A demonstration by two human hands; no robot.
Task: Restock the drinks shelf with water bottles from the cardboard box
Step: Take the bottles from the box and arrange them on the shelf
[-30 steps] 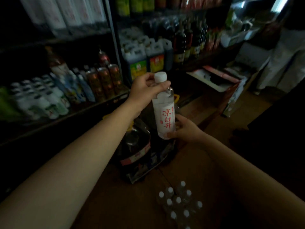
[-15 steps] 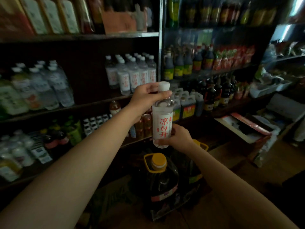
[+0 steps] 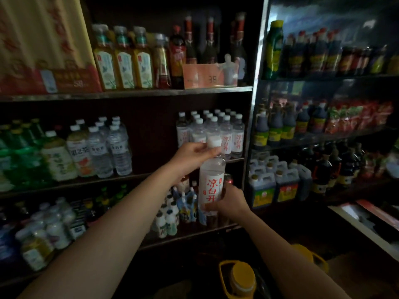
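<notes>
Both hands clamp the water bottle (image 3: pixel 211 184), left hand (image 3: pixel 192 155) at neck, right hand (image 3: pixel 228 201) steadying base, upright for the matching row (image 3: pixel 210 132).

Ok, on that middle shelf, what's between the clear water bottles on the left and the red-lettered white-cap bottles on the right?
Nothing: in the head view that stretch of the middle shelf is bare between the clear bottles and the red-lettered group.

Clear water bottle (image 3: pixel 211 182), white cap, red-lettered label, upright, before stocked drinks shelf (image 3: pixel 234 160)
</notes>
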